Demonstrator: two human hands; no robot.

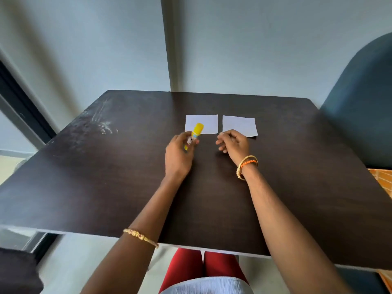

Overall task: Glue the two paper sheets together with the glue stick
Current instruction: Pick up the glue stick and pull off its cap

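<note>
Yellow-capped glue stick (194, 134) in left hand (179, 152), 2 white sheets (201, 124) beyond.

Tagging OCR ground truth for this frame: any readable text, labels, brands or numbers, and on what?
Glue stick in the left hand: the label shows dark marks and a blue band, too blurred to read.
Left paper sheet: blank.
Right paper sheet: blank.
Table: no text, only scuff marks.
No legible text anywhere.
</note>
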